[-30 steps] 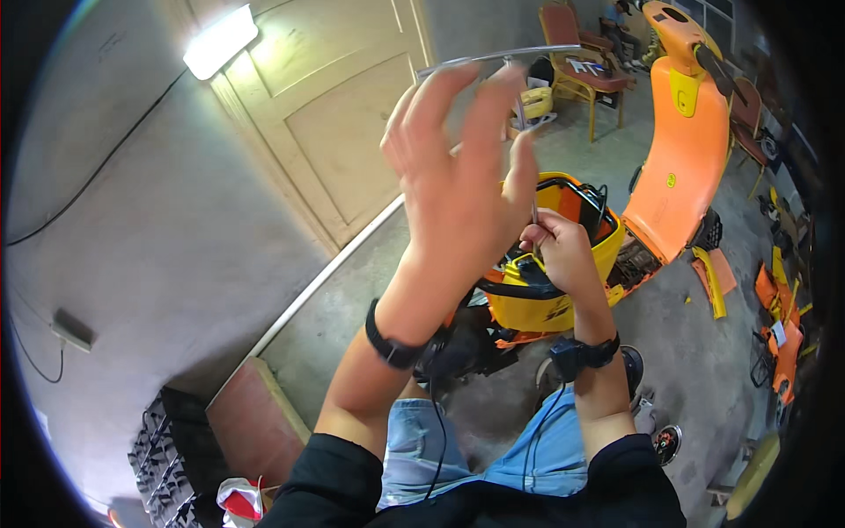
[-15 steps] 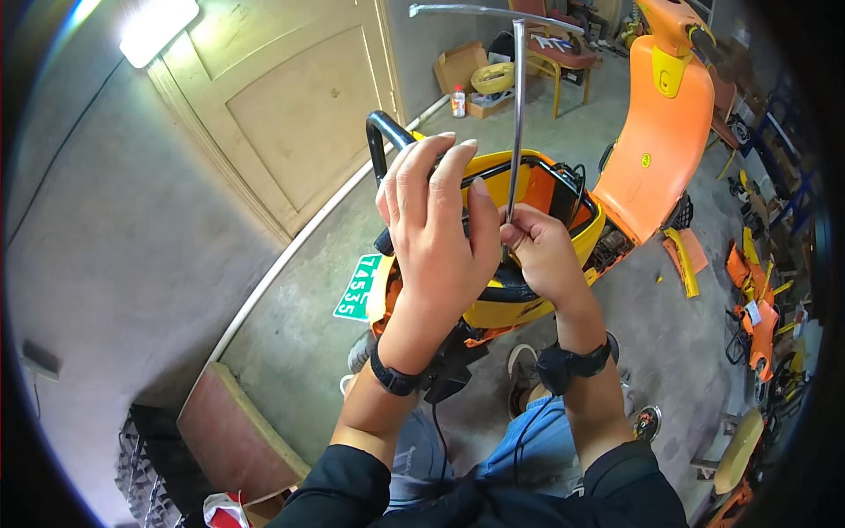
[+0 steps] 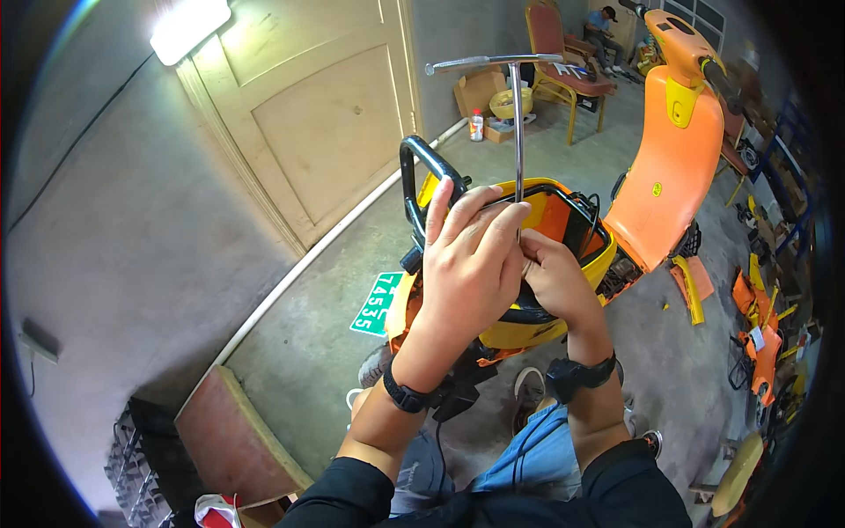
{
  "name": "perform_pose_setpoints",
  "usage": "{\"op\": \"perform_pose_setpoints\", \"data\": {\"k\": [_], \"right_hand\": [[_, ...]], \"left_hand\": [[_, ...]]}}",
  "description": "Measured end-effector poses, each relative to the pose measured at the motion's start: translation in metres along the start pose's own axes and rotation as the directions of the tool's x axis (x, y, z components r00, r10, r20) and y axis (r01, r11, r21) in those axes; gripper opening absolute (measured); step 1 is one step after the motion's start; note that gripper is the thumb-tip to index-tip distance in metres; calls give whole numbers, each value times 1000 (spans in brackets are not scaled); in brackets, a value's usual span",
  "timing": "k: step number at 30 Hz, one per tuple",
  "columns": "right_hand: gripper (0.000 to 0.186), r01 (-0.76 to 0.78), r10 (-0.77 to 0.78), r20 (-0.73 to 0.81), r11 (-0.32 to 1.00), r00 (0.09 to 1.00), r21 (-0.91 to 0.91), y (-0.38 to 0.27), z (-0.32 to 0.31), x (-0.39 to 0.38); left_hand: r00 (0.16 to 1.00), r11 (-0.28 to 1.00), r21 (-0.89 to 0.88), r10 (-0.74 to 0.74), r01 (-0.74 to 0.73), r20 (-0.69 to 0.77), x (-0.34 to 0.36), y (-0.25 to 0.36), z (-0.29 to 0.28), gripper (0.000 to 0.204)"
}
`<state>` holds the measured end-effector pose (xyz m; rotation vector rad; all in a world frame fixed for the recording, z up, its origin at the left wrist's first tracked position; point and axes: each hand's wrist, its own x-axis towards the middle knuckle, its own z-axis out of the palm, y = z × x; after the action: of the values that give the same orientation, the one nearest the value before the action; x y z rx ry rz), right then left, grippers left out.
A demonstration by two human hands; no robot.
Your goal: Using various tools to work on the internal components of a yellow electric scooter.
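A chrome T-handle wrench (image 3: 518,123) stands upright above the open yellow-and-black rear body (image 3: 601,261) of an orange scooter, its crossbar at the top. My right hand (image 3: 561,280) closes around the low part of the shaft, fingertips pinched; the wrench's lower end is hidden behind my hands. With fingers stretched and partly apart, my left hand (image 3: 473,260) lies against the shaft just above the right, one fingertip crossing in front of it. The left thumb is hidden. Beyond the left fingers rises the scooter's black grab rail (image 3: 429,155).
The orange scooter's front part (image 3: 673,167) extends away to the right. Loose orange and yellow panels (image 3: 764,339) lie on the right floor. A green plate (image 3: 377,304) is at the scooter's rear. Red chairs (image 3: 547,40) and a seated person (image 3: 603,40) are at the back.
My left hand has moved right onto the shaft, its fingers bending more. The wrench's crossbar has turned slightly. The whole scene has shifted down a little as the view tilts up.
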<state>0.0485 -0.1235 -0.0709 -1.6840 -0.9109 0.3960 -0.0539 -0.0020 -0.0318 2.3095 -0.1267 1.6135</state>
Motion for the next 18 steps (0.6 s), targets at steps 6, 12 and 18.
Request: {"op": "perform_pose_setpoints", "data": {"k": [6, 12, 18], "right_hand": [[10, 10, -11, 18, 1000, 1000, 3, 2, -4, -2], [10, 8, -7, -11, 998, 1000, 61, 7, -6, -8], [16, 82, -79, -107, 996, 991, 25, 7, -2, -12]], "left_hand": [[1000, 1000, -10, 7, -7, 23, -4, 5, -1, 30], [999, 999, 13, -39, 39, -3, -2, 12, 2, 32], [998, 996, 65, -66, 64, 19, -1, 26, 10, 37]]}}
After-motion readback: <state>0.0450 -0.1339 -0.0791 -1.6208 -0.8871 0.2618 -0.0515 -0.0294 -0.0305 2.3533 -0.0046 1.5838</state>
